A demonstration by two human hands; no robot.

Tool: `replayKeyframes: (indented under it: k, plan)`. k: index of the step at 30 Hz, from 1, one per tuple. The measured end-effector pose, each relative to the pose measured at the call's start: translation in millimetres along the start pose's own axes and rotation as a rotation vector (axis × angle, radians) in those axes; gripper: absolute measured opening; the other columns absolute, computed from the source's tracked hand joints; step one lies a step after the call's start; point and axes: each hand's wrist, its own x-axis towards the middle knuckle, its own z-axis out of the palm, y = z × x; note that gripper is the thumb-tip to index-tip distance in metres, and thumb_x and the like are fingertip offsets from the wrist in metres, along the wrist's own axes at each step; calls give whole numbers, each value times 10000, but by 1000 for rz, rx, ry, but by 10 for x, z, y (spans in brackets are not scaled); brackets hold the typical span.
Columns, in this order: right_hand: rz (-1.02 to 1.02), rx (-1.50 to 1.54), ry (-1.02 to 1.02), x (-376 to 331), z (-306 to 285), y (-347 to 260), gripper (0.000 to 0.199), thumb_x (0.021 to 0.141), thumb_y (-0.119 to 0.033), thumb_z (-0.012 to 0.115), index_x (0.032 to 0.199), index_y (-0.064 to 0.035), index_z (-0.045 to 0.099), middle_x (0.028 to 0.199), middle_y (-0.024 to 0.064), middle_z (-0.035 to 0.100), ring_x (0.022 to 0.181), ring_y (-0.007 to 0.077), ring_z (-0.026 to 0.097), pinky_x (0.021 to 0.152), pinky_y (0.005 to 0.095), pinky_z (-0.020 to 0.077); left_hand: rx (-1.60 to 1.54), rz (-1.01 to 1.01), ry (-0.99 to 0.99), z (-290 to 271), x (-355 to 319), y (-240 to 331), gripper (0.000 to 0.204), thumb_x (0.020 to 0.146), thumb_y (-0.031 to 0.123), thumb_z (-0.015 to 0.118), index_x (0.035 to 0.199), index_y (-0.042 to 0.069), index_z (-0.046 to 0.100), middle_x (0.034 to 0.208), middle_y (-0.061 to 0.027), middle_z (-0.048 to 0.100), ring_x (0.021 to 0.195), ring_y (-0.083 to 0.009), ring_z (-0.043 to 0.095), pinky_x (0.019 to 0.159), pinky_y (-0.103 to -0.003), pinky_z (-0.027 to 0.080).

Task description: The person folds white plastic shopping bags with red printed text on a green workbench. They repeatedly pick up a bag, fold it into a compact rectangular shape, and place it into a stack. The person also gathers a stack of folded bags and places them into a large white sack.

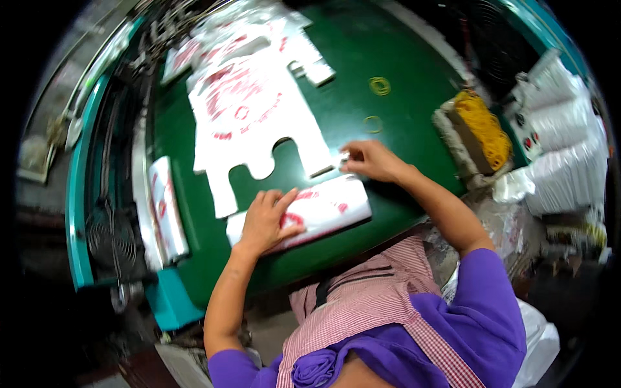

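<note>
The folded plastic-bag bundle (330, 210), white with red print, lay along the near edge of the green table (404, 97). The left hand (264, 216) rested on its left part — fingers spread, pressing from above and not closed round it. The right hand (365, 161) was at the bundle's far right corner, fingertips pinched on a small white piece (343, 159); whether this was joined to the bundle could not be told.

Just beyond, a stack of handled plastic bags (249, 116) lay flat, reaching toward the far left corner, handles toward the near edge. A second folded bundle (169, 207) lay by the left edge. Thin yellow bands (380, 86) lay right of the stack. At the right edge stood a box (470, 137) — filled with yellow bands — with white packs (559, 136) beyond it.
</note>
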Motion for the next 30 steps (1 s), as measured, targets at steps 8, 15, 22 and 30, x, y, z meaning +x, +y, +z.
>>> replayKeyframes:
  k: [8,15,22,30]
  plan:
    - [-11,-365,498,60,-629,173,134,816,-158,608,890,-48,585,938,162,598,873,353,590,746,442,483,-415,-218,-61,36,-259,518,311,751,175,716,974,17,565,909,-182,608,764,-328,600,677,-358,463]
    - [-248,-66,152,-193,596,-832,200,763,-83,582,959,-63,615,831,216,624,772,389,604,682,461,476,-1382,-401,464,118,-391,476,453,847,127,659,1235,-15,471,1143,-69,589,1025,-156,560,899,-290,442]
    - [170,1707,47,-337,505,-974,271,863,3,551,1114,-69,481,788,58,558,575,117,534,539,267,467,-1825,-211,379,-4,-320,442,469,860,174,634,1250,3,437,1125,-110,594,934,-190,610,783,-313,524]
    - [-485,-88,340,-352,358,-1011,187,765,-18,647,949,-49,649,873,113,655,841,263,598,694,365,467,-1874,-397,311,-5,-375,500,550,758,164,739,1208,-31,490,1084,-85,605,940,-170,610,831,-289,495]
